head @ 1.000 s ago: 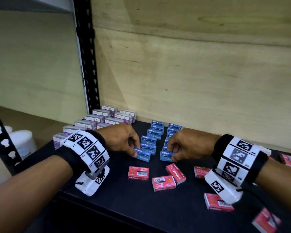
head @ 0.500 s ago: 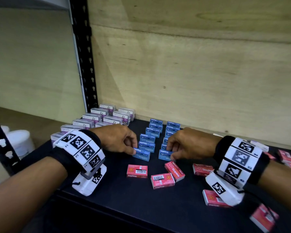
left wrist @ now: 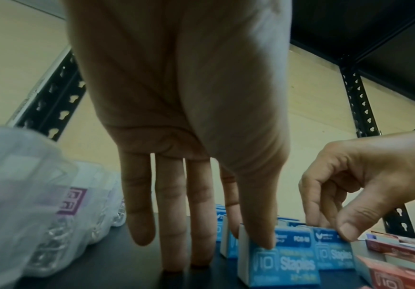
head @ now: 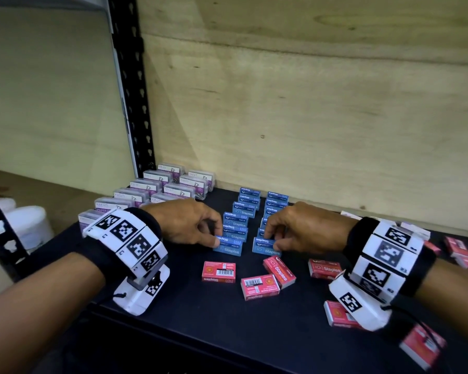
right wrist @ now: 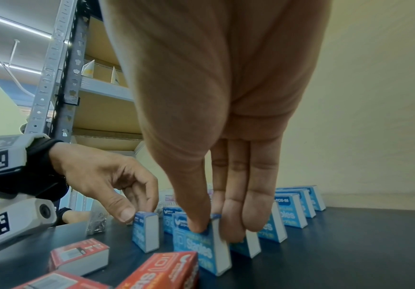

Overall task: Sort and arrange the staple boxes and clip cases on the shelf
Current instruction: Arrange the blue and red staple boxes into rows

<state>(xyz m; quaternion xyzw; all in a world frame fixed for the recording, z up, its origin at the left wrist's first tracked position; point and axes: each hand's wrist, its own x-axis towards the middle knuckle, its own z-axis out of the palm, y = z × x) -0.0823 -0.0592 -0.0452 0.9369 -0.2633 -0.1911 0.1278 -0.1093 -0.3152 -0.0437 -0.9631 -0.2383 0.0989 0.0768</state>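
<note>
Black shelf [head: 173, 327], wooden back panel [head: 308, 117] behind. Left hand [head: 185, 224]: grip closed as a pinch, thumb on the near face and a finger behind, on the front blue staple box of the left row [head: 228, 247], which stands on edge; its other fingers hang straight with tips at the shelf (left wrist view). Right hand [head: 299, 229]: same pinch, thumb in front and fingers behind, on the front blue staple box of the right row [head: 265, 246], also on edge and leaning slightly. Two rows of blue staple boxes [head: 250, 205] run from these front boxes back toward the panel, side by side with a narrow gap between them. Clear clip cases with purple labels [head: 157, 188]: two rows at the back left, beside the black slotted upright [head: 131, 90]. Red staple boxes [head: 260, 287]: lying flat and scattered, unsorted, nearer the front edge and off to the right, apart from the blue rows.
</note>
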